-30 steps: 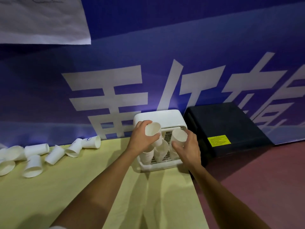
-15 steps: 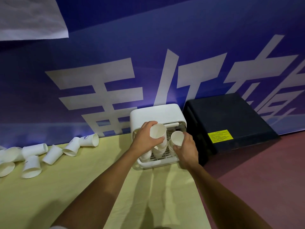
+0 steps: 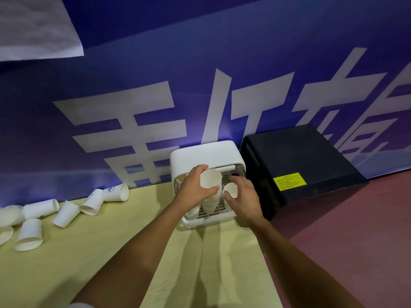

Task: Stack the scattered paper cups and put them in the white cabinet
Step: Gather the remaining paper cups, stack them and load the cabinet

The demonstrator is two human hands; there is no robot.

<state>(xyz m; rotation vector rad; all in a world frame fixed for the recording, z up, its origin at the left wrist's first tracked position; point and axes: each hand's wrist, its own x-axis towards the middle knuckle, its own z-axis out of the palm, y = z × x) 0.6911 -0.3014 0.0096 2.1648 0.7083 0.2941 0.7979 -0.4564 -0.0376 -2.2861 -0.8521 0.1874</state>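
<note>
Wrapping left hand round cup stack, right hand fingers pinching second cup, white cabinet behind, black box beside

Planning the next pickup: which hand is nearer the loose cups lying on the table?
Left. The left hand grips a cup stack at the front of the white cabinet, on the side toward the loose cups; the right hand holds a second stack farther right.
</note>
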